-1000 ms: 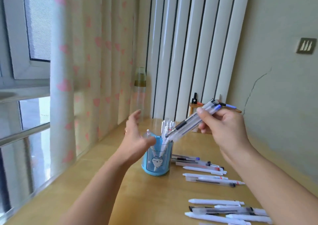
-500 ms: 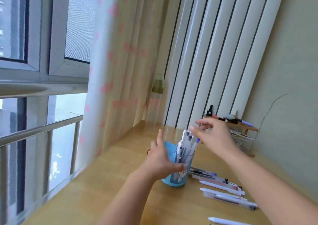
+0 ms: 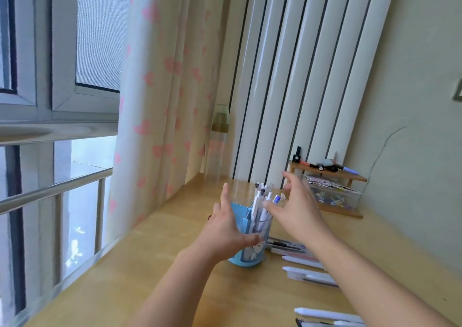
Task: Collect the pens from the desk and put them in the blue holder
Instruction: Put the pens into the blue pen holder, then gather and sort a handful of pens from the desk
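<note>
The blue holder [image 3: 250, 256] stands on the wooden desk [image 3: 155, 271], with several white pens [image 3: 260, 201] upright inside it. My left hand [image 3: 225, 229] wraps around the holder's left side and grips it. Just right of the pen tops, my right hand [image 3: 297, 209] hovers with fingers spread and nothing in it. Several more pens [image 3: 300, 259] lie on the desk right of the holder, partly hidden under my right forearm. Two others [image 3: 327, 315] lie at the bottom edge.
A small wooden shelf [image 3: 327, 174] with markers and a clear box [image 3: 332, 196] of small items stands against the wall at the back right. A clear bottle [image 3: 217, 146] stands at the desk's far corner by the heart-print curtain [image 3: 160, 101]. Window and railing at left.
My right hand lowered a bundle of pens into the holder and let go, and its fingers are now spread. My left hand closed around the holder. The camera tilted up and left.
</note>
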